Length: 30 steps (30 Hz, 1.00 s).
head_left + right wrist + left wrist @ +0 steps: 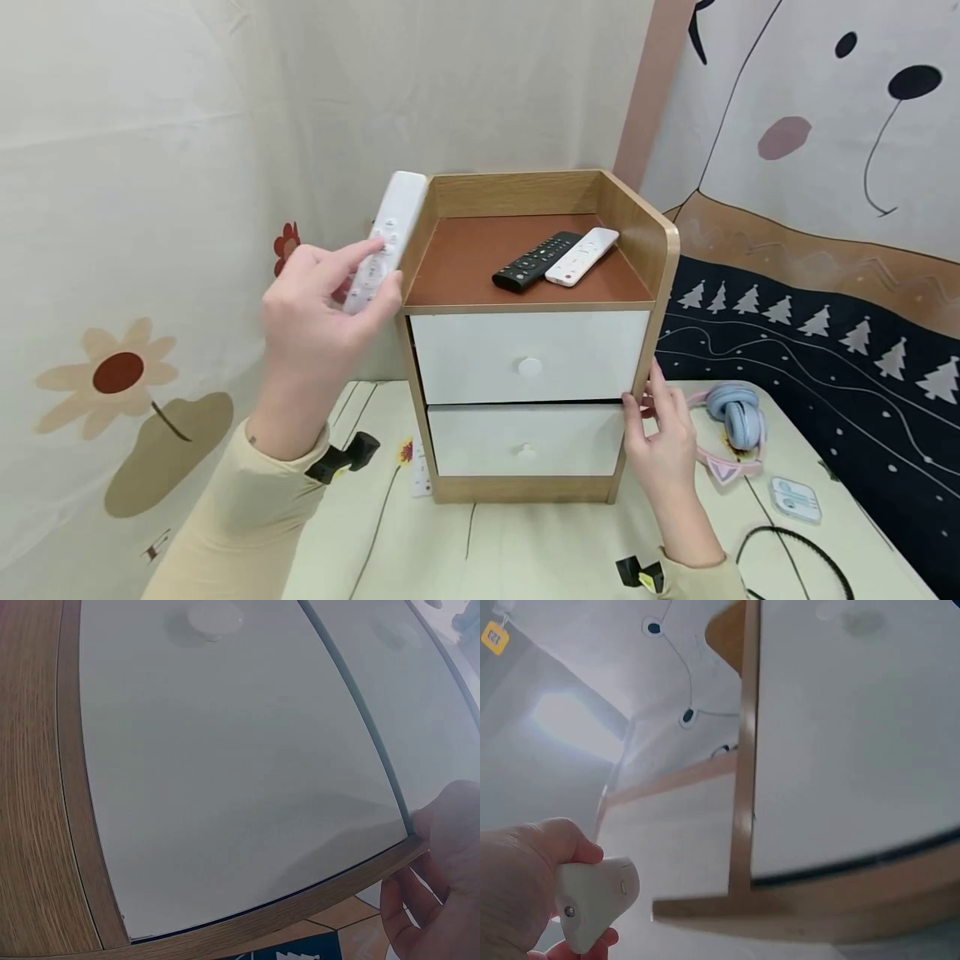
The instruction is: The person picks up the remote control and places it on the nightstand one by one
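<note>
Holding a long white remote (pixel 393 227) up at a slant, at ten o'clock from the middle of the small cabinet (pixel 641 237) and apart from it in the left wrist view. Pinched between thumb and fingers in the left grip (pixel 318 312), closed to no more than the thickness of the remote; cannot tell whether pressing a button. Hooked round the cabinet's edge at four o'clock with the right grip (pixel 663 442), thumb at the front near the gap between the drawers (pixel 472 354), fingers bent behind the outer side. Looks like a step of handling the remote aloft while steadying the cabinet. Would call, for any shift inward, for a firm pinch, enough lift to clear the raised side wall, and care around the pair on the brown top panel (pixel 465 267) at one o'clock: a black remote (pixel 534 262) and a shorter white remote (pixel 583 257), touching, perhaps partly overlapping. Made, by appearance, of smooth rigid plastic in the held remote, slim and bar-shaped, with a rounded end in the left wrist view. Built of pale wood-grain boards with rounded upper corners in the cabinet, faced with flat, smooth white drawer fronts and round white knobs (pixel 529 367). Set on a tabletop (pixel 555 542) with a pale flower print, near blue-cupped headphones (pixel 738 417) at four o'clock.
</note>
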Available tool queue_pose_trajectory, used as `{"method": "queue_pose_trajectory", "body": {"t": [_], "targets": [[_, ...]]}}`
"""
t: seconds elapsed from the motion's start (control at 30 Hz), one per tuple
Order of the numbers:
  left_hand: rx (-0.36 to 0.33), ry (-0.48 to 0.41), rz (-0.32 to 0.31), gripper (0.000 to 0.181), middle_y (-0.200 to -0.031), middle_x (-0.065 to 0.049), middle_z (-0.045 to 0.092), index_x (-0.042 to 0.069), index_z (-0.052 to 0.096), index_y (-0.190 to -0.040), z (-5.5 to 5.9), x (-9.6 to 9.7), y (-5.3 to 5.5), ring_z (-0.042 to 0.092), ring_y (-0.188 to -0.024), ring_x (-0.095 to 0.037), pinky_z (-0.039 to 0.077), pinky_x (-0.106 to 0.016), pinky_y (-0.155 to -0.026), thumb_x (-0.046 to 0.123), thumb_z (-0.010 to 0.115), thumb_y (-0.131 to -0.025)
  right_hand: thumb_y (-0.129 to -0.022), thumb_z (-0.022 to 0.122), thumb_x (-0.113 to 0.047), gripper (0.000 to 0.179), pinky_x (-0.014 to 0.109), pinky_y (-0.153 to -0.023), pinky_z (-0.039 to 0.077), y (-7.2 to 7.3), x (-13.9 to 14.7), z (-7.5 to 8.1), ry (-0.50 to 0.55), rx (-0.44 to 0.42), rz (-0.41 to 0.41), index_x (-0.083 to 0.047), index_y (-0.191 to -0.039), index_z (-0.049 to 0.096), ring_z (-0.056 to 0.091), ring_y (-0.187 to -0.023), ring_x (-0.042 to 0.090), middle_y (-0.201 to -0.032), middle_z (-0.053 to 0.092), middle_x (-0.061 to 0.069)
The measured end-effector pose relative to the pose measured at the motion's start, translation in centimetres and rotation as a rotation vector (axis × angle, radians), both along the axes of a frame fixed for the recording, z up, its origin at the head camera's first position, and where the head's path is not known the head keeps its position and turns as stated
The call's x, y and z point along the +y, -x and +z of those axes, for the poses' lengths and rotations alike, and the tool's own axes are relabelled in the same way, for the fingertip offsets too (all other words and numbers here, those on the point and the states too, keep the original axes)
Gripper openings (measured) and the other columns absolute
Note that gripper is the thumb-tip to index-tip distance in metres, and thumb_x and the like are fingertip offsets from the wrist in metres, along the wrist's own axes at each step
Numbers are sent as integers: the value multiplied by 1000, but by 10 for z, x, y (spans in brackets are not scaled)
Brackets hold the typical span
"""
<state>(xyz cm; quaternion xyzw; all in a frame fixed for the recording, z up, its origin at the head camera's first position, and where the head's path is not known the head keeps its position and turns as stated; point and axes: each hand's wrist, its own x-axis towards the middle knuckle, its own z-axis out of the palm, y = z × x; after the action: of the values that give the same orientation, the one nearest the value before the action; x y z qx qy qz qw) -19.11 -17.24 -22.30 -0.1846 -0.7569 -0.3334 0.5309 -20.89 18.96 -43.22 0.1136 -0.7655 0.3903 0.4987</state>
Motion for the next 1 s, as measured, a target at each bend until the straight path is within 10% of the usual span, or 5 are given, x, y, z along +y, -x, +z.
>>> {"method": "queue_pose_trajectory", "body": {"t": [0.5,1.0], "targets": [[103,406,75,27,-94,-18,66,11,84,-121,4,58,22,61,-83,-36,52,-45,-65,21,80,-96,-92,78,10,74,-1,-85,43,-1,1,1,-5,-8,-5,-3,-160,54,63,-86,14,-104,66,22],[-306,414,123,29,-106,-19,74,15,82,-126,16,80,49,65,-95,-38,56,-49,-81,25,76,-100,-93,78,9,75,-1,-85,43,0,2,-1,0,-22,4,-6,-162,54,60,-89,7,-105,66,21]]}}
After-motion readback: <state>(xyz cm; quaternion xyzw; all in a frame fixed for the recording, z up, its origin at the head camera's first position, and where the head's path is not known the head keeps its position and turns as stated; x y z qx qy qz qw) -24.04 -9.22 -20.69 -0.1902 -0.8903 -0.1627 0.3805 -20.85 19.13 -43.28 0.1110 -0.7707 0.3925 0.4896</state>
